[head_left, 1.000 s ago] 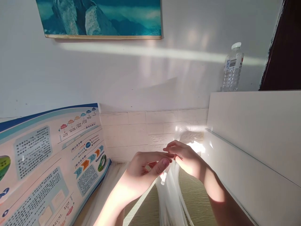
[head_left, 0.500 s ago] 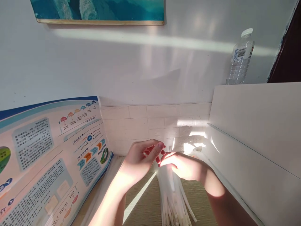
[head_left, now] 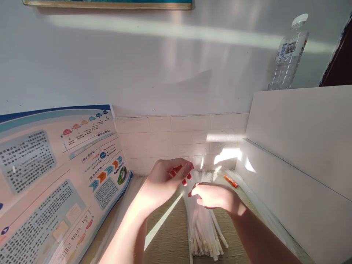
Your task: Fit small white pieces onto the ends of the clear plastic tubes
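Observation:
A bundle of long, translucent white cable ties (head_left: pixel 203 227) lies on the table, its thick ends toward me and its fine tips fanning out at the back. Above the left side of the bundle is my left hand (head_left: pixel 170 178), thumb and fingers curled together; whatever sits between the fingertips is too fine to make out. My right hand (head_left: pixel 216 196) hovers over the bundle's middle, a little lower and nearer, fingers bent and thumb tucked close. The two hands are apart, and the right hand's grip is partly hidden.
An orange tool (head_left: pixel 231 181) lies at the back right. More white strips run along a white panel (head_left: pixel 297 165) on the right and beside a printed board (head_left: pixel 63 176) on the left. A plastic bottle (head_left: pixel 288 58) stands above the right panel.
My right hand has drawn away from the left fingertips, down toward me. The orange tool and the bundle's far tips now show. The view has tilted downward a little.

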The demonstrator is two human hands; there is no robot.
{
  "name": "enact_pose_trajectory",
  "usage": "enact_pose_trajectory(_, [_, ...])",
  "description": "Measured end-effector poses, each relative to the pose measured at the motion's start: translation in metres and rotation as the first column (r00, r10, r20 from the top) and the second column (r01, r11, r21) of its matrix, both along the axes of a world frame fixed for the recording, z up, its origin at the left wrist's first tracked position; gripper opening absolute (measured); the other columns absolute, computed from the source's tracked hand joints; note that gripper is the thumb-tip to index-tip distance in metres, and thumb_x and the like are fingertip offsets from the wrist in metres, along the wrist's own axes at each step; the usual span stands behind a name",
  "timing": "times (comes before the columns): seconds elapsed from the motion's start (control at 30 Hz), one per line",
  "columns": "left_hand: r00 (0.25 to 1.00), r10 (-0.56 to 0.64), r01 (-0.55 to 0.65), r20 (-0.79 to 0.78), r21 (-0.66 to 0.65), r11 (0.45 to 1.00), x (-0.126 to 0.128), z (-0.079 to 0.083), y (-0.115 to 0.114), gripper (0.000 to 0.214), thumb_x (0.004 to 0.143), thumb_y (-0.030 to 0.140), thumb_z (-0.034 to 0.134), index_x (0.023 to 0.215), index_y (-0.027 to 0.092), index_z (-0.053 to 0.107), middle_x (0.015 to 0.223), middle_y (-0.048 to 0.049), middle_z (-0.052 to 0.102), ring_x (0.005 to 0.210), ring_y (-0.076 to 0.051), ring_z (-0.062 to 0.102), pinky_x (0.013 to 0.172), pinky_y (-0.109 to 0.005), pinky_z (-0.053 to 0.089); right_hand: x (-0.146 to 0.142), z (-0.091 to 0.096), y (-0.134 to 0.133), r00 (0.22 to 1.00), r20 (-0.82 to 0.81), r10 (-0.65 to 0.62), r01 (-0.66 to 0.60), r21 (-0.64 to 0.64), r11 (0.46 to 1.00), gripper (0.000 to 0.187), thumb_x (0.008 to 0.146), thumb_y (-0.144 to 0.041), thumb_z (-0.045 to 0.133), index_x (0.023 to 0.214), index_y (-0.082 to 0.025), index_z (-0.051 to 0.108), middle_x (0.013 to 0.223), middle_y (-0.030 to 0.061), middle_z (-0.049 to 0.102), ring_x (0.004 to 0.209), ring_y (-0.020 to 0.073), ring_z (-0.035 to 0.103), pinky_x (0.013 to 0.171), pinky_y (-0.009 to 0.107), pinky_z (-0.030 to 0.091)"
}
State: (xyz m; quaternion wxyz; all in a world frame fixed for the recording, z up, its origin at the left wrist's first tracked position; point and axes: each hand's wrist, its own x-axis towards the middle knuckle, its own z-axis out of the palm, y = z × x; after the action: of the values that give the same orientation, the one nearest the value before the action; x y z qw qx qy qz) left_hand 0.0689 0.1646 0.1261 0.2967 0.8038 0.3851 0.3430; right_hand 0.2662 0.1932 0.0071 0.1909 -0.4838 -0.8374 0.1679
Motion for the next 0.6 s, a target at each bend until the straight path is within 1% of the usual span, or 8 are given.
enact_pose_trajectory(0.07, [1.0,0.001,-0.001,-0.012,0.0,1.0,0.0,0.0,0.0,0.039,0.101,0.046,0.049,0.083,0.018,0.07,0.077,-0.0012,0.072,0.069,-0.013,0.066,0.062,-0.024,0.046,-0.005,0.002,0.0,0.999,0.041,-0.009,0.01,-0.025,1.0,0.023,0.074,-0.01,0.065,0.087,-0.026,0.076,0.092,0.003,0.072,0.067,0.0166,0.065,0.055,0.027,0.043])
enact_pose_trajectory(0.13, [1.0,0.0,0.0,-0.023,0.002,1.0,-0.001,0.0,0.0,0.04,0.101,0.046,0.049,0.083,0.018,0.069,0.076,-0.0014,0.072,0.07,-0.013,0.066,0.062,-0.024,0.046,-0.011,0.001,0.001,0.995,0.09,-0.038,0.044,-0.066,0.997,0.01,0.075,-0.014,0.066,0.068,-0.021,0.068,0.073,0.0036,0.065,0.053,0.0137,0.054,0.048,0.028,0.036])
enact_pose_trajectory(0.2, [0.999,-0.003,0.003,-0.032,0.004,1.0,-0.001,0.0,-0.001,0.039,0.101,0.047,0.049,0.084,0.018,0.069,0.077,-0.0014,0.072,0.069,-0.013,0.066,0.062,-0.024,0.047,-0.018,-0.001,0.002,0.99,0.124,-0.074,0.086,-0.1,0.991,0.023,0.073,-0.016,0.07,0.055,-0.019,0.056,0.052,0.0009,0.051,0.041,0.0108,0.039,0.042,0.028,0.028])
enact_pose_trajectory(0.3, [0.999,-0.008,0.008,-0.039,0.001,1.0,0.0,0.001,-0.001,0.04,0.1,0.048,0.049,0.084,0.018,0.07,0.076,-0.0014,0.072,0.067,-0.013,0.066,0.061,-0.024,0.046,-0.025,-0.001,0.002,0.988,0.128,-0.09,0.104,-0.107,0.989,0.04,0.07,-0.015,0.072,0.046,-0.019,0.04,0.041,-0.0013,0.036,0.038,0.0092,0.028,0.041,0.028,0.024])
enact_pose_trajectory(0.37, [0.999,-0.011,0.011,-0.039,0.005,1.0,0.0,0.001,-0.002,0.041,0.1,0.048,0.049,0.084,0.018,0.07,0.075,-0.0019,0.072,0.067,-0.014,0.066,0.06,-0.025,0.046,-0.027,0.0,0.002,0.99,0.118,-0.075,0.088,-0.109,0.99,0.048,0.071,-0.015,0.072,0.042,-0.018,0.034,0.038,-0.0012,0.032,0.037,0.0085,0.026,0.041,0.029,0.025])
enact_pose_trajectory(0.43, [0.999,-0.021,0.022,-0.039,0.019,1.0,0.0,0.001,-0.002,0.041,0.1,0.048,0.048,0.083,0.018,0.07,0.074,-0.0023,0.072,0.067,-0.015,0.066,0.06,-0.026,0.046,-0.026,0.0,0.001,0.993,0.104,-0.048,0.06,-0.117,0.991,0.05,0.071,-0.014,0.071,0.04,-0.018,0.032,0.037,-0.001,0.033,0.035,0.0082,0.027,0.041,0.029,0.025])
enact_pose_trajectory(0.5, [0.998,-0.036,0.037,-0.052,0.028,0.999,0.0,0.001,-0.003,0.042,0.1,0.049,0.047,0.082,0.019,0.07,0.073,-0.0021,0.072,0.067,-0.016,0.065,0.06,-0.027,0.045,-0.021,0.001,0.0,0.996,0.078,-0.037,0.045,-0.107,0.993,0.043,0.072,-0.014,0.068,0.044,-0.018,0.035,0.041,-0.0011,0.038,0.037,0.0086,0.031,0.042,0.029,0.026])
enact_pose_trajectory(0.6, [0.996,-0.031,0.034,-0.082,0.037,0.999,0.0,0.001,-0.004,0.043,0.101,0.049,0.045,0.081,0.02,0.07,0.071,-0.0009,0.07,0.067,-0.016,0.064,0.059,-0.028,0.043,-0.012,0.006,-0.003,0.998,0.026,-0.058,0.06,-0.059,0.996,0.03,0.078,-0.015,0.062,0.057,-0.018,0.041,0.054,-0.0018,0.046,0.045,0.0088,0.035,0.046,0.027,0.025])
